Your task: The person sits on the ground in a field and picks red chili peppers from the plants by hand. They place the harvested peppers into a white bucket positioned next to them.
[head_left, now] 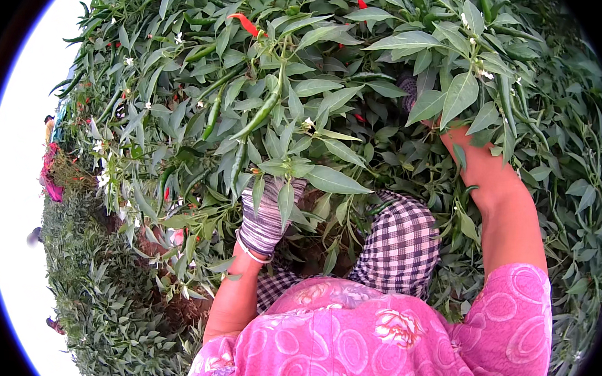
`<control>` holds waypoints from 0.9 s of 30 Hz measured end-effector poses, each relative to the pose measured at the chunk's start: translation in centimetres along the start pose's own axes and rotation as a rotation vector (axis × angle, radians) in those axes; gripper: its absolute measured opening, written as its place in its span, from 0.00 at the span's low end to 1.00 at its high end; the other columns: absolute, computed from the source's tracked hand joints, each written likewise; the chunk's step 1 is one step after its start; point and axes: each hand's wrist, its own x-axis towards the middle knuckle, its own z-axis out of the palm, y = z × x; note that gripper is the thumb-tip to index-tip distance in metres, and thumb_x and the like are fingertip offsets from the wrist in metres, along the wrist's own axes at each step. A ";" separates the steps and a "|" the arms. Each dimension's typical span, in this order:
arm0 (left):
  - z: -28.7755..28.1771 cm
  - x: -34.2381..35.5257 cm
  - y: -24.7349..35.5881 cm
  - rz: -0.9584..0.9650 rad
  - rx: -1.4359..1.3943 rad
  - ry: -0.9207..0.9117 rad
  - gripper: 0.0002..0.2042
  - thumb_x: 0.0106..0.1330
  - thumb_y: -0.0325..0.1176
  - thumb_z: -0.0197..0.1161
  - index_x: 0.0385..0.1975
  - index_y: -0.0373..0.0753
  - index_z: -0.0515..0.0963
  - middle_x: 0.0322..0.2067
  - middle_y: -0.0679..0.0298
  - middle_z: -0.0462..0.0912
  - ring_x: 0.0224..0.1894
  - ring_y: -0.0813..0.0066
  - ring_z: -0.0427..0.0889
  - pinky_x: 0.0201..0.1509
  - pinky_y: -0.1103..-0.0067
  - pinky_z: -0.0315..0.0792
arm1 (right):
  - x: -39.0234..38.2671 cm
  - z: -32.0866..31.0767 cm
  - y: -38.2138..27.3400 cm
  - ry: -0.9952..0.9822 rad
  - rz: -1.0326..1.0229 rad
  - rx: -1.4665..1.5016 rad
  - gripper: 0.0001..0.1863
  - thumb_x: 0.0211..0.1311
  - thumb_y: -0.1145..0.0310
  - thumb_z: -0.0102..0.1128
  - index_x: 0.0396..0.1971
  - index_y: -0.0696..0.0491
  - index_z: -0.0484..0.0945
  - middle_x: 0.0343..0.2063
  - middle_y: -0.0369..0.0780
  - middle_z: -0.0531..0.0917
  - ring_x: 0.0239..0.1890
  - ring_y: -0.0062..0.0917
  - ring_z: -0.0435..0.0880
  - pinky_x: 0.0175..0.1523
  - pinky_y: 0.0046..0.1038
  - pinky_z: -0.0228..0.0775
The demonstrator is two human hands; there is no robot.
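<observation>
My left hand (pixel 266 217), in a grey striped knit glove with a white band at the wrist, reaches into a chili pepper plant. Leaves cover its fingers, so its grip does not show. Right above it hangs a slim green chili pepper (pixel 238 165); a larger green chili (pixel 260 115) dangles higher on the same branch. My right hand (pixel 408 91), also gloved, is deep in the foliage on the right, with only a dark patch of knit visible between leaves. A green chili (pixel 372 76) lies close to its left side. Whatever either hand holds is hidden.
Dense chili plants surround both arms, with a red chili (pixel 245 25) near the top. My knee in checkered cloth (pixel 401 242) is bent among the stems. Lower plants (pixel 102 286) stretch away at left, where pink cloth (pixel 52 176) shows by the field edge.
</observation>
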 end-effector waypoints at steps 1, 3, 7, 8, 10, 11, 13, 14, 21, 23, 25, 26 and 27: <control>0.0 -0.2 -0.3 0.027 0.030 0.029 0.10 0.53 0.29 0.61 0.34 0.35 0.76 0.31 0.55 0.79 0.35 0.58 0.78 0.40 0.71 0.70 | 0.4 0.1 -0.3 0.002 -0.009 0.011 0.21 0.54 0.60 0.53 0.48 0.51 0.70 0.44 0.45 0.75 0.46 0.41 0.72 0.51 0.34 0.63; 0.3 -0.4 -0.4 0.103 0.100 0.062 0.09 0.53 0.29 0.62 0.33 0.34 0.76 0.30 0.56 0.80 0.33 0.59 0.79 0.40 0.73 0.71 | 0.7 0.5 -0.7 0.002 -0.023 0.018 0.21 0.54 0.60 0.53 0.48 0.51 0.70 0.44 0.45 0.75 0.46 0.41 0.73 0.50 0.34 0.63; 1.3 -1.2 -1.8 0.009 0.014 -0.019 0.08 0.53 0.28 0.60 0.33 0.36 0.76 0.32 0.55 0.78 0.36 0.55 0.76 0.42 0.66 0.69 | 1.6 1.1 -1.6 0.006 -0.047 0.026 0.20 0.54 0.60 0.53 0.48 0.51 0.70 0.44 0.45 0.75 0.46 0.41 0.73 0.50 0.34 0.63; 1.2 -0.9 -1.5 0.038 0.051 -0.007 0.08 0.53 0.28 0.60 0.32 0.36 0.76 0.32 0.55 0.78 0.36 0.55 0.76 0.42 0.66 0.69 | 1.8 1.3 -1.8 0.004 -0.052 0.029 0.20 0.54 0.60 0.53 0.48 0.51 0.70 0.44 0.45 0.75 0.46 0.41 0.73 0.50 0.34 0.64; 0.9 -0.4 -0.4 0.096 0.125 0.016 0.07 0.54 0.28 0.60 0.31 0.35 0.76 0.31 0.55 0.78 0.35 0.55 0.76 0.41 0.66 0.69 | 2.1 1.7 -2.0 -0.001 -0.058 0.035 0.20 0.54 0.60 0.53 0.48 0.51 0.70 0.44 0.45 0.75 0.46 0.40 0.73 0.50 0.34 0.64; 1.1 -0.3 -0.3 0.032 0.037 0.010 0.06 0.53 0.28 0.60 0.30 0.35 0.76 0.30 0.55 0.78 0.33 0.54 0.76 0.40 0.67 0.69 | 2.2 1.9 -2.2 -0.007 -0.061 0.034 0.20 0.54 0.60 0.53 0.48 0.51 0.70 0.44 0.45 0.75 0.46 0.40 0.73 0.50 0.34 0.64; 1.2 -0.6 -0.3 -0.017 0.011 -0.003 0.07 0.52 0.28 0.61 0.30 0.35 0.76 0.29 0.55 0.78 0.33 0.55 0.76 0.40 0.67 0.69 | 2.3 2.0 -2.2 -0.011 -0.061 0.036 0.20 0.54 0.60 0.53 0.48 0.51 0.70 0.44 0.45 0.75 0.46 0.40 0.73 0.50 0.34 0.64; 1.2 -0.9 -0.4 -0.043 0.000 -0.009 0.07 0.52 0.29 0.61 0.29 0.35 0.76 0.29 0.55 0.78 0.33 0.55 0.76 0.40 0.67 0.69 | 2.2 1.9 -2.3 -0.015 -0.063 0.038 0.20 0.54 0.61 0.53 0.48 0.51 0.70 0.44 0.45 0.75 0.46 0.40 0.73 0.50 0.34 0.64; 1.2 -1.2 -1.8 0.017 0.050 0.004 0.08 0.54 0.29 0.61 0.33 0.35 0.76 0.30 0.55 0.79 0.33 0.58 0.77 0.39 0.70 0.70 | 1.9 1.8 -2.7 -0.025 -0.052 0.051 0.20 0.55 0.61 0.53 0.48 0.50 0.70 0.43 0.45 0.75 0.46 0.40 0.73 0.50 0.34 0.64; 1.0 -1.3 -1.7 0.024 0.054 0.020 0.07 0.55 0.29 0.60 0.32 0.34 0.76 0.30 0.56 0.79 0.33 0.60 0.78 0.38 0.72 0.71 | 2.0 2.0 -3.0 -0.030 -0.052 0.056 0.20 0.55 0.61 0.53 0.48 0.50 0.70 0.43 0.45 0.75 0.45 0.40 0.73 0.50 0.34 0.64; 1.6 -1.3 -1.5 0.031 0.083 0.038 0.08 0.55 0.29 0.61 0.33 0.34 0.76 0.31 0.56 0.79 0.34 0.60 0.78 0.38 0.72 0.71 | 2.1 1.9 -3.0 -0.023 -0.052 0.057 0.20 0.55 0.61 0.53 0.48 0.50 0.70 0.43 0.45 0.76 0.45 0.40 0.73 0.50 0.34 0.64; 1.6 -1.4 -1.3 0.031 0.102 0.045 0.08 0.55 0.29 0.61 0.33 0.34 0.77 0.31 0.56 0.79 0.34 0.60 0.78 0.38 0.72 0.71 | 2.0 1.9 -3.2 -0.028 -0.052 0.059 0.20 0.55 0.61 0.53 0.48 0.50 0.70 0.43 0.45 0.76 0.45 0.40 0.73 0.50 0.34 0.64; 1.3 -1.3 -1.2 0.061 0.177 -0.041 0.09 0.54 0.29 0.61 0.33 0.34 0.77 0.31 0.55 0.79 0.35 0.60 0.78 0.40 0.71 0.71 | 1.9 1.9 -3.2 -0.029 -0.055 0.063 0.20 0.55 0.61 0.53 0.48 0.50 0.70 0.43 0.45 0.76 0.45 0.40 0.73 0.50 0.34 0.64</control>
